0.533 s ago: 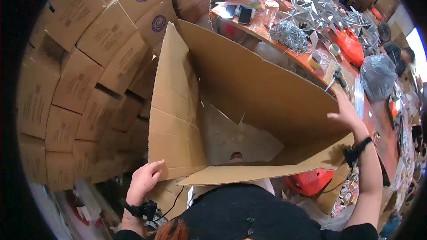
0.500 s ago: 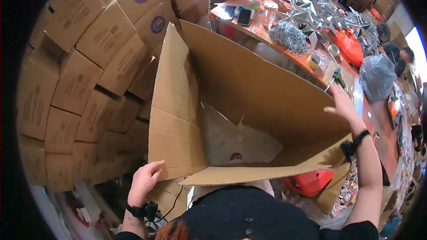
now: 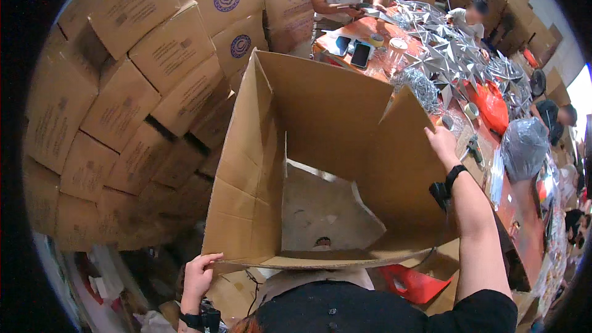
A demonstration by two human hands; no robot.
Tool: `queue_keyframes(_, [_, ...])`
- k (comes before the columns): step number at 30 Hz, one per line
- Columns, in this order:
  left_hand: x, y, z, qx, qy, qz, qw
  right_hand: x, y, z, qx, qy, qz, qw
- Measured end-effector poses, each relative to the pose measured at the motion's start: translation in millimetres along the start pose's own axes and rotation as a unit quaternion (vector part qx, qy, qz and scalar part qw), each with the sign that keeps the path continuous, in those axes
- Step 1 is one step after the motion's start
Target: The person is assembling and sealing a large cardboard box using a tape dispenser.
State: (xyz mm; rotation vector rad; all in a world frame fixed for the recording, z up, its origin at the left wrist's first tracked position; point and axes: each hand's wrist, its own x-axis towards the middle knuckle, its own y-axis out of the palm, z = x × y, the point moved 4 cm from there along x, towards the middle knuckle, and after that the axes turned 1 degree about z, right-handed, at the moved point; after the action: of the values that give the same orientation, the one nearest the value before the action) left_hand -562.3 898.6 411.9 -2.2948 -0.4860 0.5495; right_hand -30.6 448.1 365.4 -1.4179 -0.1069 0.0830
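Observation:
A large brown cardboard box (image 3: 333, 102) stands open in front of me, its walls spread into a frame, with the floor (image 3: 327, 209) showing through its bottom. My left hand (image 3: 198, 273) grips the near left corner, fingers over the edge and thumb partly hidden. On the far right side, my right hand (image 3: 442, 146) pinches the top edge of the right wall, which now angles inward with a slit beside it at the back. Both wrists carry black bands with small devices.
Stacked closed cartons (image 3: 142, 92) fill the left side. Right of the box runs a red table (image 3: 521, 219) bearing silver stars (image 3: 447, 55), phones (image 3: 361, 54), a glue gun (image 3: 475, 150) and a grey plastic bag (image 3: 524, 151). Two people work behind it. A red bag (image 3: 416, 285) lies near my body.
My right hand has gone from open beside the box to holding its right wall, which has swung inward and upright. The near wall has straightened; my left hand stays at the corner.

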Motion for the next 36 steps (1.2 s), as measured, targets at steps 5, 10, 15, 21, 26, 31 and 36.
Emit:
queue_keyframes(5, [-28, -11, -22, 0.073, 0.026, 0.006, 0.997, 50, -9, 26, 0.063, 0.066, -0.034, 0.995])
queue_keyframes(10, [-48, 13, -28, 0.047, 0.025, 0.079, 0.995, 84, 19, 53, 0.407, 0.005, 0.251, 0.878])
queue_keyframes(15, [-58, 52, -16, 0.019, 0.019, 0.107, 0.994, 3, -6, 22, 0.144, -0.213, 0.246, 0.934])
queue_keyframes(21, [-51, 55, -24, -0.006, 0.047, -0.016, 0.999, -126, 5, -91, 0.159, 0.082, 0.124, 0.976])
queue_keyframes(26, [-27, 68, -22, -0.024, 0.015, -0.004, 1.000, -179, 36, -58, 0.495, 0.031, 0.393, 0.775])
queue_keyframes(31, [-16, 54, -43, -0.064, -0.061, 0.048, 0.995, -185, 31, -42, 0.356, -0.086, 0.231, 0.902])
queue_keyframes(36, [-21, 73, -48, -0.129, -0.017, 0.053, 0.990, -204, 35, -67, 0.386, -0.075, 0.088, 0.915])
